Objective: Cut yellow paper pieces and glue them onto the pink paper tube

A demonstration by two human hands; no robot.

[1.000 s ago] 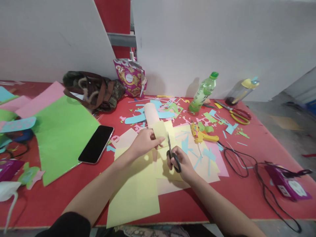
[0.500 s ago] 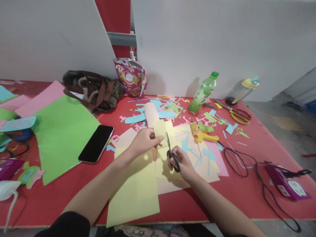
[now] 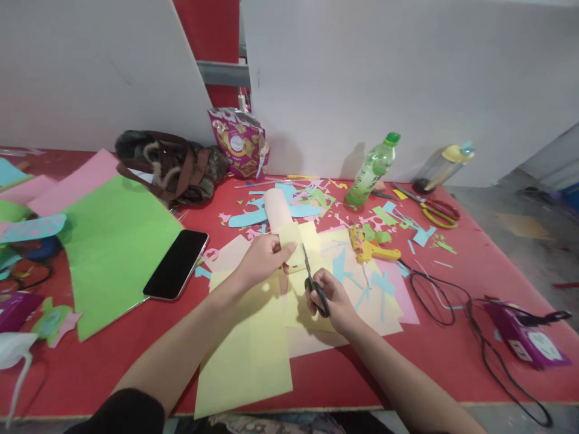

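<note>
From the head camera's view, I see a person at the near edge of a red table (image 3: 452, 367), both forearms reaching in over it. The left hand (image 3: 262, 259) is closed in a pinch, thumb on top and fingers mostly hidden, on a small yellow piece (image 3: 286, 232) around the middle of the table. The right hand (image 3: 333, 298) is curled around the black handles of a pair of scissors (image 3: 322, 298), whose blades point toward the far edge, right by the piece's right side; I can't tell whether they bite into it. Under the hands lie pale sheets, and a large yellow sheet (image 3: 244, 367) runs down to the near edge. Just beyond the piece is a pale pink roll (image 3: 277, 208), with blue and green scraps around it. A yellow glue gun (image 3: 379, 249) lies to the right, its cord looping toward a purple box (image 3: 527, 340) near the right edge. Left of the hands, a black-screened phone (image 3: 176, 265) overlaps a green sheet (image 3: 117, 247). Along the far edge stand a snack pouch (image 3: 242, 144) beside a dark bag (image 3: 203, 181), then a green bottle (image 3: 371, 172), and toward the far right corner a tilted yellow-lidded tumbler (image 3: 443, 169).
</note>
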